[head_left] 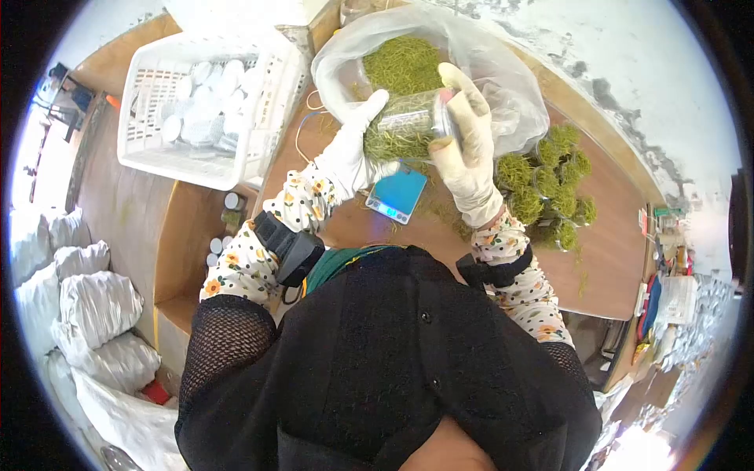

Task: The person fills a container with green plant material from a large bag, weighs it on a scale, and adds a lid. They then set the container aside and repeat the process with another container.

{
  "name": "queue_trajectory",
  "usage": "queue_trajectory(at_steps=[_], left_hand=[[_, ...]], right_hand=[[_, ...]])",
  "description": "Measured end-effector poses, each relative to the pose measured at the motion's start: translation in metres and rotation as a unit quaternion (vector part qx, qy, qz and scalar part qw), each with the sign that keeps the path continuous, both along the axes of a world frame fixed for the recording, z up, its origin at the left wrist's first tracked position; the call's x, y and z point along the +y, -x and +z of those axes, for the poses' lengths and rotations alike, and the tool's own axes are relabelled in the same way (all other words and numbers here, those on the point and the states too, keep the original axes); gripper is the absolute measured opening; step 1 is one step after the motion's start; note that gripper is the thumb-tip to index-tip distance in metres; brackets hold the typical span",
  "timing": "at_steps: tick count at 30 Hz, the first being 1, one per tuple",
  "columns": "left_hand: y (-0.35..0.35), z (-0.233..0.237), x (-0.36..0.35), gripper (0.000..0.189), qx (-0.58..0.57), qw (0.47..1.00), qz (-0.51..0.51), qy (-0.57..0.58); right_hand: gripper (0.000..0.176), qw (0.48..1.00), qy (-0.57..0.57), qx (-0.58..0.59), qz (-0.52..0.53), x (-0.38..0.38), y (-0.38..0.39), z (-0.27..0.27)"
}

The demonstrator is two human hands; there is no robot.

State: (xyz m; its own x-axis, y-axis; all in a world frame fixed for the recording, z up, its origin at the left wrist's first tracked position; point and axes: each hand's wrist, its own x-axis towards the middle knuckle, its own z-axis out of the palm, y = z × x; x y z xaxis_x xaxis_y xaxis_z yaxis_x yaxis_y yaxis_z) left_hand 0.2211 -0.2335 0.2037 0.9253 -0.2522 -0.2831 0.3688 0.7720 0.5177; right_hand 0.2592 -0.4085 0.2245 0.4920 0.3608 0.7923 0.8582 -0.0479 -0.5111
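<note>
The person at the table holds a clear jar on its side, raised above the surface near the far edge and packed with fine greenish-brown strands. The left hand, in a white glove, has its fingers clamped on the jar's left part, thumb on top and the others tucked beneath. The right hand, gloved too, closes its fingers round the jar's other end, thumb at the near side; how firmly they press, I can't tell from here. Just below the jar, towards the table's near edge, lies a small scale with a blue top and a lit display. Behind the hands, at the far edge, a big see-through bag gapes open, with a heap of the same strands inside. Over to the right, between the bag and the table's right edge, a cluster of jars stands close together, strands bushing out of their tops. Beyond the table's left edge I see a white crate with round white lids piled in it, and below that a brown box beside some jars with pale caps. White sacks are stacked farther left.
</note>
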Motion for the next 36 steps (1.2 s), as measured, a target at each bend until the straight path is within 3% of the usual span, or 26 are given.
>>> queue_trajectory(at_steps=[3,4,7,8,11,13,14,15,16,17,18,20,21,22,23,25,26,28,29,31,33,36], left_hand=[[0.013,-0.020,0.010,0.057,-0.063,0.995,-0.071,0.034],[0.019,-0.021,0.000,0.060,-0.032,0.999,0.010,-0.035],[0.037,-0.022,0.002,0.060,0.006,0.996,0.060,-0.061],[0.042,-0.025,0.002,0.058,0.059,0.991,0.094,-0.079],[0.059,-0.033,0.011,0.056,0.032,0.980,0.169,-0.102],[0.072,-0.058,0.057,0.055,-0.014,0.953,0.154,-0.260],[0.086,-0.050,0.069,0.056,-0.019,0.916,0.210,-0.341],[0.101,-0.042,0.089,0.062,-0.035,0.886,0.200,-0.417],[0.121,-0.033,0.114,0.069,-0.029,0.872,0.155,-0.464],[0.140,-0.019,0.122,0.071,0.012,0.868,0.181,-0.461],[0.164,-0.032,0.154,0.075,0.040,0.842,0.167,-0.511],[0.206,-0.048,0.215,0.080,0.085,0.775,0.093,-0.620],[0.226,-0.064,0.246,0.078,0.141,0.633,0.073,-0.757],[0.241,-0.072,0.258,0.075,0.119,0.458,0.115,-0.873],[0.246,-0.082,0.278,0.072,0.131,0.451,0.148,-0.871],[0.223,-0.061,0.276,0.068,0.140,0.527,0.214,-0.810],[0.213,-0.067,0.281,0.066,0.082,0.600,0.220,-0.765],[0.175,-0.062,0.281,0.061,0.012,0.646,0.242,-0.724],[0.149,-0.052,0.279,0.059,0.001,0.629,0.257,-0.734],[0.099,-0.074,0.334,0.059,-0.025,0.582,0.119,-0.804],[0.046,-0.064,0.325,0.061,0.047,0.584,0.026,-0.810],[-0.014,-0.142,0.389,0.061,0.032,0.604,-0.115,-0.788]], right_hand=[[0.045,0.995,-0.023,0.090,0.047,0.005,-0.005,-0.016],[0.046,0.983,-0.035,0.164,0.072,0.009,-0.003,-0.010],[0.044,0.972,-0.063,0.178,0.137,0.024,-0.008,-0.026],[0.045,0.957,-0.053,0.257,0.123,0.026,-0.003,-0.029],[0.047,0.959,-0.047,0.243,0.139,0.045,0.003,-0.049],[0.048,0.969,0.034,0.224,0.097,0.051,0.006,-0.080],[0.046,0.949,0.024,0.289,0.121,0.054,0.006,-0.096],[0.044,0.925,0.012,0.352,0.143,0.056,0.006,-0.106],[0.042,0.901,0.041,0.419,0.102,0.049,0.008,-0.089],[0.040,0.899,0.009,0.426,0.100,0.040,-0.002,-0.096],[0.038,0.896,-0.022,0.432,0.099,0.030,-0.012,-0.103],[0.040,0.918,0.031,0.389,0.063,0.005,-0.019,-0.102],[0.040,0.876,-0.009,0.478,0.070,-0.001,-0.021,-0.101],[0.042,0.893,0.047,0.444,0.044,-0.008,-0.023,-0.106],[0.042,0.890,0.057,0.450,0.040,-0.011,-0.023,-0.111],[0.041,0.884,0.077,0.460,0.036,-0.013,-0.020,-0.122],[0.039,0.884,0.065,0.460,0.050,-0.014,-0.019,-0.126],[0.035,0.883,0.039,0.460,0.087,-0.015,-0.012,-0.129],[0.035,0.902,0.061,0.421,0.071,-0.015,-0.010,-0.125],[0.036,0.920,0.086,0.380,0.030,-0.019,0.002,-0.098],[0.037,0.904,0.077,0.419,-0.020,-0.025,0.016,-0.062],[0.037,0.923,0.036,0.370,-0.098,-0.072,0.024,-0.063]])
